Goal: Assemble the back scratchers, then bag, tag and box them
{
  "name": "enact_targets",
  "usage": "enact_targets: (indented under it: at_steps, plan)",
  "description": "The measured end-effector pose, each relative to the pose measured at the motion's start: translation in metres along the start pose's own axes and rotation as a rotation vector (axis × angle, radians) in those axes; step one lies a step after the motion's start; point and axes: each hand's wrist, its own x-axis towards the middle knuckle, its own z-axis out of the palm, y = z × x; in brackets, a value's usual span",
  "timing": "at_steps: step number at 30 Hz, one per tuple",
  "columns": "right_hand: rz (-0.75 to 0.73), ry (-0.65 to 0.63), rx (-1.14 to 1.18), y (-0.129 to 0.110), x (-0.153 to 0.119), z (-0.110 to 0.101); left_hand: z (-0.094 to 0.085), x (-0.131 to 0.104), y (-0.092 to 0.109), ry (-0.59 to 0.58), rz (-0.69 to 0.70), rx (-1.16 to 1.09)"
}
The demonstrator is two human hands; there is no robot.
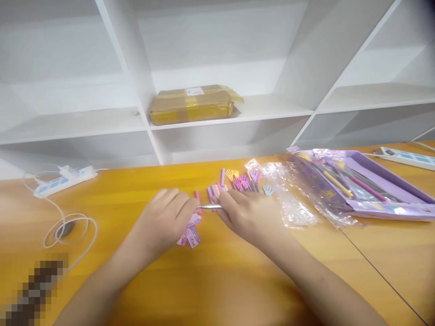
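A thin silver rod (211,207) spans the gap between my two closed hands. My left hand (166,217) is wrapped round its left end, and my right hand (249,215) pinches the other end. Small printed purple cards (193,237) lie on the table beside my left hand. Just beyond the hands is a short pink tube (197,196). Several coloured tubes (214,190) and small hand-shaped pieces, among them a pink one (240,182) and a blue one (268,189), lie behind my right hand, which partly hides them.
Clear plastic wrappers (294,199) lie to the right, beside a purple box (390,181) holding wrapped sticks. White power strips (64,182) and a looped cable (95,231) are on the wooden table (217,280). A taped cardboard parcel (193,106) sits on the white shelf.
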Motion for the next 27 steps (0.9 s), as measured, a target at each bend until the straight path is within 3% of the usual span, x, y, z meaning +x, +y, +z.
enact_targets:
  at_steps: [6,9,13,19,24,27]
  plan:
    - [0.083,-0.025,-0.108,0.032,-0.003,0.001,-0.009,-0.013,-0.033,0.015,-0.051,0.008]
    - [0.155,-0.063,-0.138,0.06,-0.007,0.003,-0.013,-0.024,-0.057,-0.016,-0.089,0.028]
    - [0.308,-0.077,-0.14,0.104,-0.017,0.007,-0.017,-0.034,-0.087,0.043,-0.144,0.082]
    - [0.356,-0.151,-0.195,0.161,-0.035,-0.001,-0.018,-0.049,-0.122,0.042,-0.124,0.163]
    - [0.738,-0.266,-0.325,0.221,-0.061,-0.02,-0.031,-0.084,-0.167,0.237,-0.197,0.285]
    - [0.951,-0.271,-0.42,0.254,-0.08,-0.024,-0.03,-0.095,-0.182,0.225,-0.18,0.253]
